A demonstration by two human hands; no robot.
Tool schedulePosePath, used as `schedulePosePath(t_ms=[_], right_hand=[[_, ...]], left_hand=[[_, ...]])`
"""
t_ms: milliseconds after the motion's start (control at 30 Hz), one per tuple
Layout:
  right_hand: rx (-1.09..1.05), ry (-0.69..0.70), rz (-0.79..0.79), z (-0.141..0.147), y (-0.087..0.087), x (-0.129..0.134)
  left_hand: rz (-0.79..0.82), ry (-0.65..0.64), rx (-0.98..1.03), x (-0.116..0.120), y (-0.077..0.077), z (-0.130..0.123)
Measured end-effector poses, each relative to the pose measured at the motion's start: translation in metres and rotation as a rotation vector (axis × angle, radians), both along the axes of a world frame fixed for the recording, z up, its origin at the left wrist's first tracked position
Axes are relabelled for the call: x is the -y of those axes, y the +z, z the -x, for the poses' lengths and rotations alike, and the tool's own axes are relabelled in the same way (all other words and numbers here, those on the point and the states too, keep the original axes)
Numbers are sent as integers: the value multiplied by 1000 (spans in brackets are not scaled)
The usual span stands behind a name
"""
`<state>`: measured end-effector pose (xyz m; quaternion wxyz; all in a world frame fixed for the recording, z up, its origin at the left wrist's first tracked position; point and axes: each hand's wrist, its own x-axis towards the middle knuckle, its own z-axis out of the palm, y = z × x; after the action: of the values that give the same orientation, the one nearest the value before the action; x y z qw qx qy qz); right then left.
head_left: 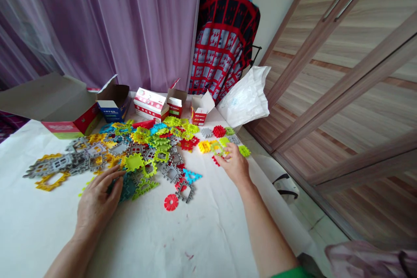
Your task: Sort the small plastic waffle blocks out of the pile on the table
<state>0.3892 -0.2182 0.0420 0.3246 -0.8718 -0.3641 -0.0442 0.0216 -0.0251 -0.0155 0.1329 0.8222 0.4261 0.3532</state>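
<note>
A large loose heap of plastic interlocking building pieces (pixel 133 163) in lime, grey, yellow, blue and red covers the middle left of the table. My left hand (pixel 100 195) rests at the heap's near edge, fingers loosely bent and thumb apart, over dark teal pieces (pixel 129 187). To the right, my right hand (pixel 236 166) reaches over small sorted groups of pieces, its thumb and fingers apart. A red piece (pixel 215 160) lies by the thumb tip, partly covered. Around that hand are yellow pieces (pixel 204 147), a red stack (pixel 219 131) and lime pieces (pixel 244 151).
Open cardboard boxes stand along the back: a large red one (pixel 71 126), a blue one (pixel 114 110), and several smaller red-and-white ones (pixel 150 106). A white bag (pixel 244 97) leans at the back right corner. A red flower-shaped disc (pixel 171 202) lies on the white tablecloth (pixel 202 234).
</note>
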Motion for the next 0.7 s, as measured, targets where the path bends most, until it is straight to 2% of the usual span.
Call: schedulePosePath(t_ms=[133, 233, 300, 500, 700], right_hand=[[-31, -208, 76, -72, 23, -7], [-64, -279, 176, -116, 35, -22], [-80, -307, 230, -135, 36, -35], [-45, -316, 346, -153, 22, -65], [-28, -314, 431, -153, 18, -74]], left_hand=[[-4, 9, -12, -3, -5, 3], [-10, 10, -25, -6, -7, 5], [-13, 11, -29, -7, -8, 6], [38, -1, 41, -10, -11, 8], [71, -40, 69, -13, -17, 12]])
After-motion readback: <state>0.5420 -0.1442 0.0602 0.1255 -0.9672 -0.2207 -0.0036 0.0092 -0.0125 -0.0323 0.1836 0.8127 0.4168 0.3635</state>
